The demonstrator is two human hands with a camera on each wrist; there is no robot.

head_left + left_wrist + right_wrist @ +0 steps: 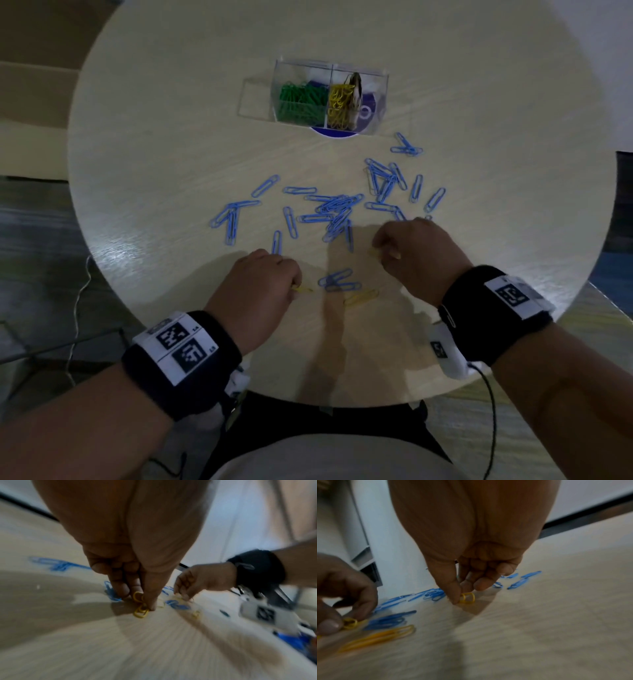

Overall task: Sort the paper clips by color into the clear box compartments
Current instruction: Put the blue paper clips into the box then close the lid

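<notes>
While blue clips [337, 209] lay scattered on the surface [171, 154] before the clear box [330, 94] from your head view, your left hand [137, 588] pinched yellow clips [141, 612], and your right hand [467, 586] pinched another yellow clip [467, 598].

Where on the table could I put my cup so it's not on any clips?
Bare table lies left of the clear box, and more along the far right edge. The near edge between the hands is free too. It is crowded in the middle with blue clips, and a yellow clip lies between the hands.
</notes>
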